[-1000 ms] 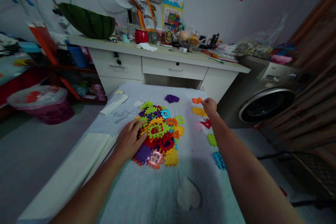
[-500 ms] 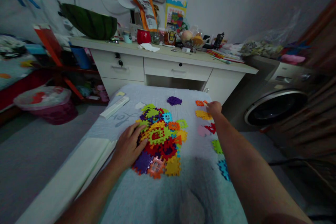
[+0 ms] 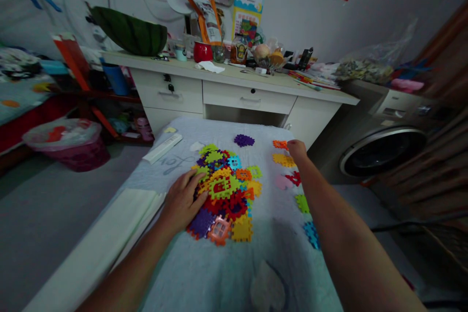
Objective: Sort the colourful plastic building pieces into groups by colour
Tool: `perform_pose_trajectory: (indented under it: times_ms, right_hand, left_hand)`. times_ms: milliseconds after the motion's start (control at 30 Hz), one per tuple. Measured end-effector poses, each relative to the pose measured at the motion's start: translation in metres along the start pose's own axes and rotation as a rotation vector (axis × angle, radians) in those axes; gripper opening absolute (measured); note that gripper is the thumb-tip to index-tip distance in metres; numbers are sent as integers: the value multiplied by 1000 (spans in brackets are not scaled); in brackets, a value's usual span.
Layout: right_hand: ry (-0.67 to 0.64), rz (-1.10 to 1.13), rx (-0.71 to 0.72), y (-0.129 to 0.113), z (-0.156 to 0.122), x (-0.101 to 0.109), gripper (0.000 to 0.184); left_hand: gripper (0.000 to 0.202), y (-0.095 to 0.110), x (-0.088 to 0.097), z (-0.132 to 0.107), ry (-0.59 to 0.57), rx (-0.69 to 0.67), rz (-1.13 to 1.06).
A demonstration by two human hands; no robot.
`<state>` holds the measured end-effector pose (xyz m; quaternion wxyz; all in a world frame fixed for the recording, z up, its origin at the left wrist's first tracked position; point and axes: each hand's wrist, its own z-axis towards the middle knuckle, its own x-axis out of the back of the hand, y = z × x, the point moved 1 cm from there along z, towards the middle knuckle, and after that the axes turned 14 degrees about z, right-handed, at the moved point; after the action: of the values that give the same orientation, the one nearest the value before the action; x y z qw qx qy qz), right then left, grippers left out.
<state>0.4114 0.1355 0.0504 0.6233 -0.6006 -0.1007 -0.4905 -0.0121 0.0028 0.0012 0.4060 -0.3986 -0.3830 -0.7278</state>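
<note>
A heap of colourful interlocking plastic building pieces [image 3: 221, 187] lies on the cloth-covered surface. My left hand [image 3: 185, 200] rests on the heap's left side, fingers spread, touching green and yellow pieces. At the far right of the cloth, my right hand [image 3: 297, 148] is closed in a pinch at an orange building piece [image 3: 280, 144]; its fingertips are mostly hidden. Just nearer lies a yellow piece [image 3: 283, 160], then a pink piece [image 3: 282, 182] beside a red one [image 3: 293, 178]. Further down come a green piece [image 3: 302, 203] and a blue piece [image 3: 311, 234]. A purple piece [image 3: 244, 140] lies alone behind the heap.
A long white box [image 3: 163, 148] lies at the cloth's back left, and white panels [image 3: 98, 243] line its left side. Behind stands a white desk [image 3: 234, 90] crowded with jars and bags. A washing machine [image 3: 383, 131] stands right, a pink bin [image 3: 68, 148] left.
My right hand has shifted slightly, and the orange at its fingertips now appears joined with the orange piece beside it. My left hand stays on the heap. The view has moved a little.
</note>
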Motion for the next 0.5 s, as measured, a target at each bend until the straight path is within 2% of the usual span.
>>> perform_pose_trajectory:
  times_ms: [133,200,267,333,367,500]
  right_hand:
    - [-89,172,20,-24,-27,1,27]
    - [-229,304,88,-40,-49,-1,25]
    - [-451,354,194,-56,-75,-4,23]
    - [-654,287,288,-69,-99,-7,27]
    - [-702,223,319,-74,-110,-8,32]
    - [-668,-48,349,-85,-134,-11,56]
  left_hand:
    - [45,1,1,0,9,0,-2]
    - [45,1,1,0,15,-5,-1]
    - [44,1,1,0,15,-12,2]
    - [44,1,1,0,14,-17,5]
    - [44,1,1,0,13,-19,7]
    - [43,1,0,0,23,-14,12]
